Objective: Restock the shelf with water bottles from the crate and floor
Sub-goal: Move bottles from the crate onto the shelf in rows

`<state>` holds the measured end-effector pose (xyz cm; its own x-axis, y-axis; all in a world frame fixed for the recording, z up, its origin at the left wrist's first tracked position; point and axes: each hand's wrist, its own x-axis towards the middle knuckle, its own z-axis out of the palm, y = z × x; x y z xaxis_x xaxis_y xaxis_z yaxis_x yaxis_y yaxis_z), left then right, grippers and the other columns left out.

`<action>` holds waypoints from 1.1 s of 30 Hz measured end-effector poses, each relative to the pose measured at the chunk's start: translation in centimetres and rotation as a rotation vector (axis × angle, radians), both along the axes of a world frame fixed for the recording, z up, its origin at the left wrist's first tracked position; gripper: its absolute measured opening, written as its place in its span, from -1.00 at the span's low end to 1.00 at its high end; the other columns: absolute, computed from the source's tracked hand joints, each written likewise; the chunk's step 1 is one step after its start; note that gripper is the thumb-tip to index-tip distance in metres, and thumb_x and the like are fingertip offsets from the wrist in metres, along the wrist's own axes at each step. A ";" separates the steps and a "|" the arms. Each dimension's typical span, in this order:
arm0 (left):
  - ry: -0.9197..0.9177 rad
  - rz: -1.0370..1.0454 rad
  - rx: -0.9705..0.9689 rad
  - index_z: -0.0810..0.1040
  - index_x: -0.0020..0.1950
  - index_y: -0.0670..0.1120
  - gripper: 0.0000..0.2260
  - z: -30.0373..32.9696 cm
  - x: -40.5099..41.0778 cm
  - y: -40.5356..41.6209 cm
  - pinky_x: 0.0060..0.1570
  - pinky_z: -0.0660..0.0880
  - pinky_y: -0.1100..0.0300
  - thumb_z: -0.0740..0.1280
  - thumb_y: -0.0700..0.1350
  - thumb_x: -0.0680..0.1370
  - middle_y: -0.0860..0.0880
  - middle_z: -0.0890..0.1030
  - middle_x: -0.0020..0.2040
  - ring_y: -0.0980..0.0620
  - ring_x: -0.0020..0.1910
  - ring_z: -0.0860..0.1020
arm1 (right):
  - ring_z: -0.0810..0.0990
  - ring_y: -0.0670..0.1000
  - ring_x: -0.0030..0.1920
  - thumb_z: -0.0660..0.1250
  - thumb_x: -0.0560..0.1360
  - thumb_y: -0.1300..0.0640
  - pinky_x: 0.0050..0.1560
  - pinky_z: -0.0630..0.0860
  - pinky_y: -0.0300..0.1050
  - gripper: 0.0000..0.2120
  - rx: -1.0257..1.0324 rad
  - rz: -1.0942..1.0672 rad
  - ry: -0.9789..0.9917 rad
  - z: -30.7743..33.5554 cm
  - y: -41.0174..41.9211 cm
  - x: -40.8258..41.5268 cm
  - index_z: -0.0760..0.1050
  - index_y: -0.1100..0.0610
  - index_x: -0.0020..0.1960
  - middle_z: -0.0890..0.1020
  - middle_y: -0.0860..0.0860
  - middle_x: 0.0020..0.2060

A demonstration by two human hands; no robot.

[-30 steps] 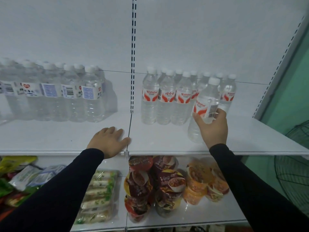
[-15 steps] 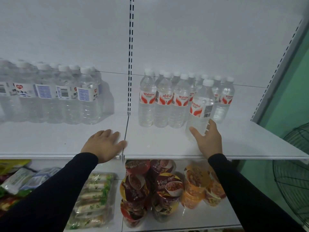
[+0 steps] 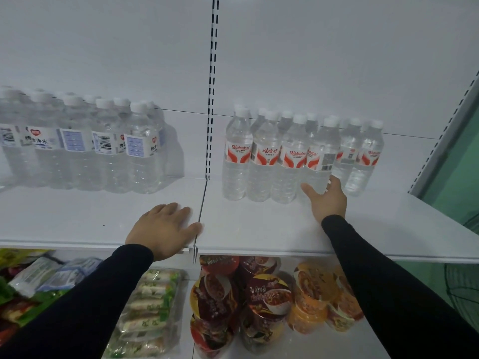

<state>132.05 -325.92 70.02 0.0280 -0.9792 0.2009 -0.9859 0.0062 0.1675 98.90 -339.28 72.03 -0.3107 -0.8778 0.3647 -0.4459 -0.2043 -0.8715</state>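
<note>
A red-labelled water bottle (image 3: 317, 156) stands upright, cap up, in the front row on the white shelf (image 3: 259, 229); the right hand (image 3: 327, 199) cups its base with spread fingers; the left hand (image 3: 164, 230) lies flat, fingers spread, by the shelf's front edge; bare shelf lies before the bottles.

Two groups of water bottles on the upper shelf (image 3: 259, 224), one group (image 3: 77, 143) at left, the other (image 3: 298, 156) at right of the upright rail (image 3: 211, 99), noodle cups (image 3: 259, 301) on the shelf below, snack packs (image 3: 147, 314) to their left

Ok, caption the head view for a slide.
Right hand pushes a red-labelled water bottle into its row; left hand rests on the shelf.
</note>
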 end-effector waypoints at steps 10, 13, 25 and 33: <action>0.022 0.037 0.015 0.42 0.32 0.04 -0.36 0.7 -0.5 0.6 0.29 0.25 0.08 -0.08 0.35 0.42 -0.02 0.41 0.37 -0.02 0.38 0.30 | 0.34 0.13 0.48 0.32 0.56 -0.14 0.43 0.29 0.00 -0.29 0.088 0.076 0.063 -0.7 -0.9 -1.5 0.13 0.07 0.59 0.34 0.11 0.50; 0.010 0.040 0.009 0.42 0.33 0.04 -0.43 0.9 -0.8 0.7 0.29 0.25 0.08 -0.02 0.33 0.50 -0.02 0.41 0.37 -0.02 0.38 0.30 | 0.36 0.11 0.46 0.33 0.55 -0.14 0.42 0.30 -0.01 -0.29 0.072 0.077 0.049 -0.7 -1.0 -1.3 0.15 0.07 0.58 0.36 0.12 0.49; 0.047 0.065 0.012 0.45 0.29 0.04 -0.56 1.1 -0.9 0.9 0.24 0.26 0.07 0.09 0.27 0.58 -0.01 0.43 0.35 -0.02 0.36 0.31 | 0.38 0.13 0.44 0.30 0.55 -0.21 0.42 0.31 0.00 -0.23 0.142 0.100 0.091 0.1 -0.5 -0.9 0.06 0.04 0.61 0.35 0.11 0.49; 0.108 0.041 -0.017 0.54 0.20 -0.02 -0.47 1.0 -0.6 1.1 0.15 0.35 0.03 0.04 0.32 0.54 -0.03 0.53 0.20 -0.09 0.27 0.42 | 0.44 0.11 0.38 0.31 0.57 -0.13 0.39 0.39 0.03 -0.37 -0.003 0.115 0.225 0.1 7.2 -1.3 0.23 0.09 0.54 0.43 0.11 0.42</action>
<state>131.50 -324.87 71.00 0.0899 -0.9733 0.2114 -0.9617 -0.0296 0.2726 97.58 -332.10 72.17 -0.1197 -0.9014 0.4161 -0.6027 -0.2670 -0.7519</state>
